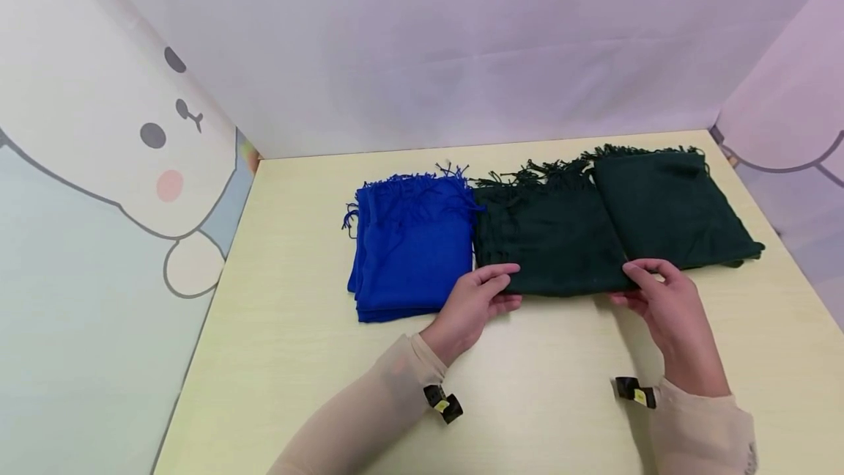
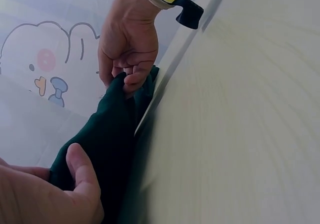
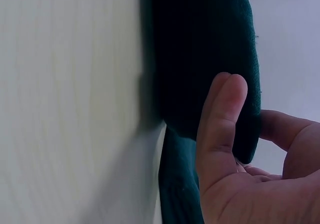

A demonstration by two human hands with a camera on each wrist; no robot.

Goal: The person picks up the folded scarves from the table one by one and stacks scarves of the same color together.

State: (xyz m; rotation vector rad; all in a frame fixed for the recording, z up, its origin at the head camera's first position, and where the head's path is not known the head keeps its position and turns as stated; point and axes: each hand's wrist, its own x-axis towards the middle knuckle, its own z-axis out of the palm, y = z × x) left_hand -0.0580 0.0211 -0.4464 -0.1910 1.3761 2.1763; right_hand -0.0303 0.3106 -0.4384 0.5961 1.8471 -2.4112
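A folded dark green scarf (image 1: 550, 240) with fringe along its far side lies in the middle of the row. Its near edge is pinched at the left corner by my left hand (image 1: 469, 308) and at the right corner by my right hand (image 1: 675, 314). In the right wrist view, the fingers (image 3: 220, 119) lie under the raised cloth edge and the thumb is on its other side. To the left sits a folded blue fringed scarf (image 1: 415, 255), close beside the green one. A second folded dark green scarf (image 1: 672, 207) lies on the right, touching the middle one.
The scarves lie on a pale wooden table (image 1: 283, 358). A white cloth wall (image 1: 428, 57) rises behind its back edge. Side panels with cartoon animal drawings (image 1: 132, 108) stand at left and right. Both wrists wear black straps with small yellow tags.
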